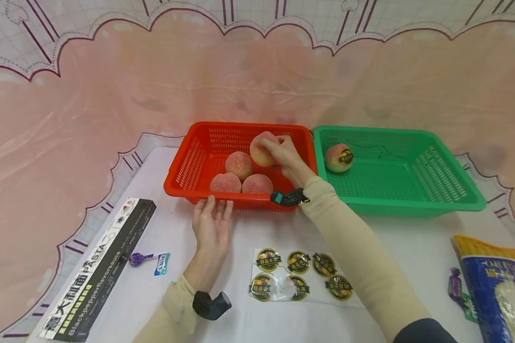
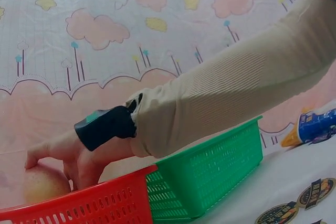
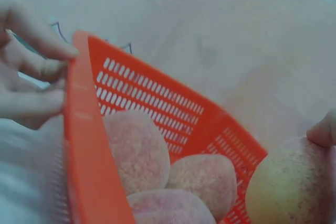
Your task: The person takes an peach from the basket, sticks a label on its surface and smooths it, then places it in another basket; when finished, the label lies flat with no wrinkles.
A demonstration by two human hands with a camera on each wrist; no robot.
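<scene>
My right hand (image 1: 285, 155) grips a peach (image 1: 263, 150) over the right part of the red basket (image 1: 240, 195). Three more peaches (image 1: 239, 165) lie below it in that basket, near the front wall. With its palm turned up, my left hand (image 1: 211, 224) touches the basket's front rim, fingers mostly straight; the right wrist view shows those fingertips (image 3: 52, 69) against the rim. Beside it, the green basket (image 1: 412, 207) holds one peach (image 1: 339, 158) with a black and gold round sticker (image 1: 346, 156). In the left wrist view the held peach (image 2: 46, 184) shows above the red rim.
In front of the baskets lies a clear sheet of several black and gold stickers (image 1: 298, 262). A pasta box (image 1: 100, 271) and a purple lollipop (image 1: 140, 258) are at left. To the right lie a blue and yellow bag (image 1: 498, 286) and a purple-wrapped candy (image 1: 455, 286).
</scene>
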